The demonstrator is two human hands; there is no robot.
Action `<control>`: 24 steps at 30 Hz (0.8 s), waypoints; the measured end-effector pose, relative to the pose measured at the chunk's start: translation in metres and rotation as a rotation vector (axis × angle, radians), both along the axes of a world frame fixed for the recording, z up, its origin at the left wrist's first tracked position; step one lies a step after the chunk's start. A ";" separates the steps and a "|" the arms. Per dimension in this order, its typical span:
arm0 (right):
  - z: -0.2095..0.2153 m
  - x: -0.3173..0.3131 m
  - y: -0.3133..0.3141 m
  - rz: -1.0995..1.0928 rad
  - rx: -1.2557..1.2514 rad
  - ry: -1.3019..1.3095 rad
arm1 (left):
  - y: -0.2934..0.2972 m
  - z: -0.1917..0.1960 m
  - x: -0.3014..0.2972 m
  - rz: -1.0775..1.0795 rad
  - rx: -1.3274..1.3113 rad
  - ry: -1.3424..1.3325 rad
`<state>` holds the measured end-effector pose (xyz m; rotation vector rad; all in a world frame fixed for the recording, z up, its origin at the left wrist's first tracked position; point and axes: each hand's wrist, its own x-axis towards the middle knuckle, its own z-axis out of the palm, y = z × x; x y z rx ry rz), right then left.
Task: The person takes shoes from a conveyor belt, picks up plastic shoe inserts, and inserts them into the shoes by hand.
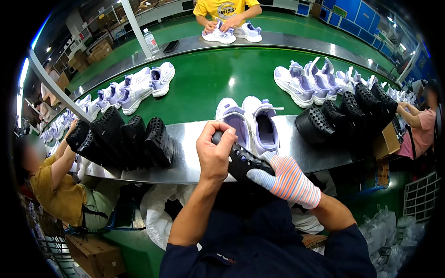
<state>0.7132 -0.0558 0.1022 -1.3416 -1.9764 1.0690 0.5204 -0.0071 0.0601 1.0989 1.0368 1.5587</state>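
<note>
Big indoor workrm. A long green belt (208, 74) crosses it, w/ a shiny metal near ledge (187, 139) on this side & a metal far ledge (282, 41) opposite. Beyond belt: green floor (289, 25), brown cartons (99, 50) off to L, tall blue cabinets (361, 16) to R. White post (134, 28) rises by belt's far edge, L of its middle. Strip light (20, 97) glows out past belt's L end. On this side of belt: brown box (95, 255) at L, white wire rack (419, 197) at R.
</note>
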 end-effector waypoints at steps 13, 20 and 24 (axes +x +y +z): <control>0.040 0.006 0.087 0.140 0.006 -0.771 | 0.093 -0.010 -0.027 0.161 0.150 1.330; -0.064 -0.051 0.104 0.115 0.333 -0.794 | 0.067 0.001 -0.016 -0.126 0.078 1.234; -0.050 -0.066 0.088 0.166 0.334 -0.697 | 0.070 -0.010 -0.047 -0.097 -0.047 1.027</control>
